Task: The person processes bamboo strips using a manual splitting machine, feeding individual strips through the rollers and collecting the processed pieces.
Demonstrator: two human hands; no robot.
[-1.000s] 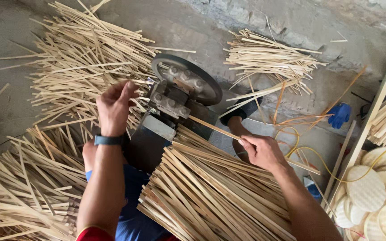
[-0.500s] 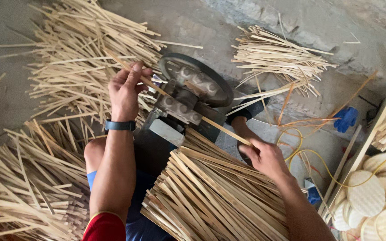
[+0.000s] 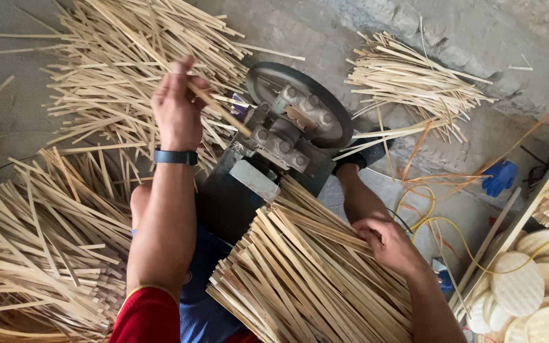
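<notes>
Many split strips lay at 11 o'clock — left hand pinched one strip; right hand, fingers curled, pressed on the waiting bundle at 5 o'clock.

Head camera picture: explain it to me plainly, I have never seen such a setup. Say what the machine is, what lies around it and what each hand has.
The picture comes from a camera on the person's head, looking down at their own arms and lap. In the middle stands a small dark machine with a round wheel and bolted rollers. Pale thin strips lie in heaps on the floor all around it. A bundle of such strips rests on the lap. The left hand, with a wristband, is raised and holds one strip that slants toward the machine. The right hand rests on the bundle. At lower right lie round pale discs, with a yellow cord across them.
</notes>
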